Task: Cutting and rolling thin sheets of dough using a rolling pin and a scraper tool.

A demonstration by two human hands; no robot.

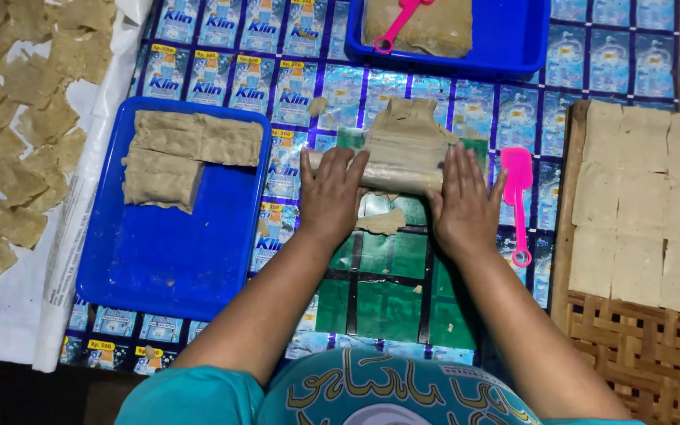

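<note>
Here, rolling dough [404, 145] with a pin [395, 169].
Left hand [332, 193] and right hand [463, 205] flat, fingers spread, pressing on pin; pink scraper [518, 197] just beside right hand.

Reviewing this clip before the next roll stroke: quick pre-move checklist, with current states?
1. Both palms on the roller: left hand and right hand both flat on it. Ok.
2. Dough under the roller: ok.
3. Scrap lying near the wrists: not ok.
4. Pink spatula beside the right hand, apart from it: ok.
5. Space on the blue tray: ok.
6. Dough thickness: cannot tell.
</note>
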